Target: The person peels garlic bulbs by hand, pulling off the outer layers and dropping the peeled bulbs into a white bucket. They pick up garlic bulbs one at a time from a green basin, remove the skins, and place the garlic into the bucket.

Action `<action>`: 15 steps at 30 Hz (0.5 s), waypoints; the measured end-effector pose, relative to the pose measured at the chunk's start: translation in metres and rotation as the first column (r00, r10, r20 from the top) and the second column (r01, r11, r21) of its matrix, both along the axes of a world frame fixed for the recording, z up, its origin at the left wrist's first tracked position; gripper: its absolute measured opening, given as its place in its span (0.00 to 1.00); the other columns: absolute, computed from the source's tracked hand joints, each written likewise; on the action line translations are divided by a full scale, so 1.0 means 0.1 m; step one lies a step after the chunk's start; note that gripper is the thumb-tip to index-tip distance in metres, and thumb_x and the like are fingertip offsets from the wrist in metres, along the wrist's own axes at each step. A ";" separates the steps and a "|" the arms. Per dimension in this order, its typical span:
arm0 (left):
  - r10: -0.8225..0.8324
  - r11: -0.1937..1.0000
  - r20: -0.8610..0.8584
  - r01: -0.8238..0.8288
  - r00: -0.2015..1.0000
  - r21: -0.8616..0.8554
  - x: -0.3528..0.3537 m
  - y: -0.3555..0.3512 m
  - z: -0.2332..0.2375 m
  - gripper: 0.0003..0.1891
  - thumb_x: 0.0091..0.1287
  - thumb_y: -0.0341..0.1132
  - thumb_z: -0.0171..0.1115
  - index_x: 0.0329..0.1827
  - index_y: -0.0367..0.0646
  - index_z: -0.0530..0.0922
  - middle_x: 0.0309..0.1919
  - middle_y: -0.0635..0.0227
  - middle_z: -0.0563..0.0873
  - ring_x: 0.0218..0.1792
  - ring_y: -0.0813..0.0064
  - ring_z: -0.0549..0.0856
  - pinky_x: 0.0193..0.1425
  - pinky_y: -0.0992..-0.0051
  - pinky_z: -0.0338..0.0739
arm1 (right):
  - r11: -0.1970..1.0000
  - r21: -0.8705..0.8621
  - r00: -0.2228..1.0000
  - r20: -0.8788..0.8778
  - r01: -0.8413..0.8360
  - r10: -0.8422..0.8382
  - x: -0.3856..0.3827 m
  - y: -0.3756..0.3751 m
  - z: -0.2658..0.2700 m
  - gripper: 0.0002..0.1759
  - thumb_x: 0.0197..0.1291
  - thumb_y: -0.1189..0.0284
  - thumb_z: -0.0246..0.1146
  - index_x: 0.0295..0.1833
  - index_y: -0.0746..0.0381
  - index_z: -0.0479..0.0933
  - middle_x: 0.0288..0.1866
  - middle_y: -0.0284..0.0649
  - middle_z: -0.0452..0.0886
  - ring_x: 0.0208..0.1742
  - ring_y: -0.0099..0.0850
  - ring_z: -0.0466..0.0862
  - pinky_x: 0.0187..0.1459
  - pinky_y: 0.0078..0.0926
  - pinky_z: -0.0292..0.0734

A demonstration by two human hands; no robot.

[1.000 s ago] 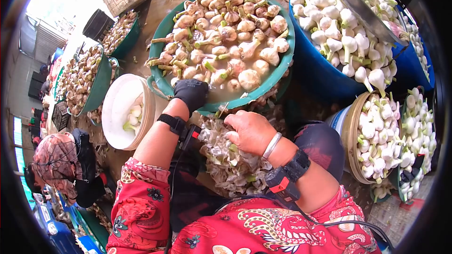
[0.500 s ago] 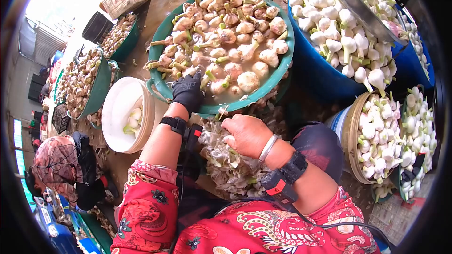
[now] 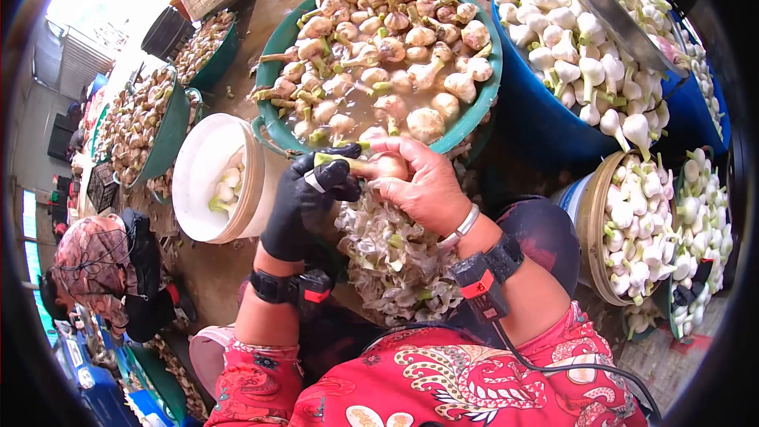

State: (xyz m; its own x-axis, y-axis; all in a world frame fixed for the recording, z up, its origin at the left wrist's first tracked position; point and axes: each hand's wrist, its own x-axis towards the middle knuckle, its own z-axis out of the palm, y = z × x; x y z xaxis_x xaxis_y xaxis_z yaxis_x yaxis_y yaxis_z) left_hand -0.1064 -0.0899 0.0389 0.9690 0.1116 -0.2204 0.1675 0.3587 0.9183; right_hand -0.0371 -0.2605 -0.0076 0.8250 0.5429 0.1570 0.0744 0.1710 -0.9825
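My right hand (image 3: 431,186), bare with a bangle at the wrist, grips an unpeeled garlic bulb (image 3: 390,164) by its round end. My left hand (image 3: 304,202), in a black glove with a white band on one finger, closes at the stem of the same bulb, which points left. Both hands are over the near rim of a green basin (image 3: 265,87) holding garlic in murky water. Beneath them lies a heap of papery garlic skins (image 3: 395,261). To the left of my gloved hand, a tilted white bucket (image 3: 194,182) holds a few peeled bulbs.
Blue barrels (image 3: 526,126) of peeled garlic stand at the right, one with a metal bowl (image 3: 613,12) resting on top. Nearer is a tilted bucket (image 3: 589,221) of white bulbs. Green tubs (image 3: 162,134) of unpeeled garlic and a bent-over person (image 3: 99,265) are at left.
My left hand has drawn back from inside the basin and now holds a garlic bulb together with my right hand. My right hand has risen slightly to meet it.
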 end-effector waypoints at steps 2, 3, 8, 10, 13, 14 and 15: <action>0.030 0.999 0.002 -0.030 1.000 -0.030 -0.06 -0.09 -0.07 0.20 0.66 0.36 0.60 0.56 0.31 0.74 0.40 0.61 0.85 0.35 0.75 0.84 0.40 0.77 0.79 | 0.999 0.049 0.987 -0.156 -0.018 0.025 -0.06 -0.02 0.03 0.32 0.50 0.79 0.67 0.63 0.66 0.68 0.52 0.43 0.76 0.48 0.27 0.80 0.50 0.24 0.78; 0.057 0.998 0.001 -0.057 0.998 0.024 -0.07 -0.13 -0.08 0.20 0.66 0.36 0.60 0.56 0.31 0.74 0.41 0.62 0.85 0.36 0.74 0.84 0.40 0.76 0.79 | 0.995 0.100 0.949 -0.311 -0.020 0.051 -0.08 -0.03 0.07 0.30 0.54 0.81 0.66 0.64 0.67 0.67 0.54 0.39 0.75 0.48 0.22 0.79 0.47 0.21 0.79; 0.090 0.984 -0.014 -0.086 0.996 0.153 -0.05 -0.15 -0.11 0.17 0.68 0.35 0.60 0.57 0.37 0.77 0.37 0.70 0.84 0.33 0.81 0.82 0.38 0.80 0.77 | 0.999 0.040 0.980 -0.201 -0.008 0.016 -0.11 0.00 -0.04 0.32 0.51 0.74 0.71 0.61 0.67 0.69 0.54 0.44 0.76 0.48 0.28 0.80 0.50 0.25 0.78; 0.105 0.992 -0.014 -0.103 0.994 0.074 -0.02 -0.15 -0.15 0.17 0.68 0.35 0.60 0.57 0.38 0.78 0.36 0.71 0.84 0.33 0.81 0.81 0.38 0.80 0.76 | 0.999 0.015 0.987 -0.151 0.049 -0.046 -0.16 0.01 0.00 0.34 0.46 0.70 0.74 0.60 0.66 0.70 0.51 0.46 0.77 0.47 0.35 0.80 0.52 0.29 0.76; 0.127 0.992 -0.007 -0.127 0.992 0.002 0.03 -0.19 -0.17 0.16 0.68 0.35 0.60 0.56 0.39 0.79 0.34 0.73 0.83 0.32 0.83 0.80 0.37 0.81 0.75 | 0.932 -0.174 0.847 0.494 0.318 -0.197 -0.18 -0.01 0.04 0.37 0.46 0.74 0.74 0.64 0.62 0.68 0.56 0.41 0.77 0.56 0.27 0.77 0.55 0.26 0.74; 0.137 0.991 0.001 -0.137 0.991 0.011 0.03 -0.20 -0.17 0.15 0.68 0.35 0.60 0.55 0.39 0.79 0.34 0.74 0.83 0.31 0.83 0.79 0.36 0.81 0.74 | 0.931 -0.178 0.849 0.490 0.317 -0.196 -0.18 -0.01 0.03 0.37 0.46 0.74 0.74 0.64 0.62 0.68 0.56 0.41 0.77 0.56 0.27 0.77 0.55 0.26 0.74; 0.153 0.987 -0.010 -0.153 0.988 0.057 0.02 -0.21 -0.16 0.15 0.68 0.35 0.60 0.55 0.38 0.79 0.35 0.72 0.83 0.32 0.82 0.81 0.38 0.79 0.76 | 0.951 -0.176 0.908 0.381 0.255 -0.173 -0.18 -0.02 0.03 0.37 0.46 0.74 0.73 0.64 0.62 0.68 0.56 0.40 0.77 0.54 0.27 0.77 0.54 0.26 0.74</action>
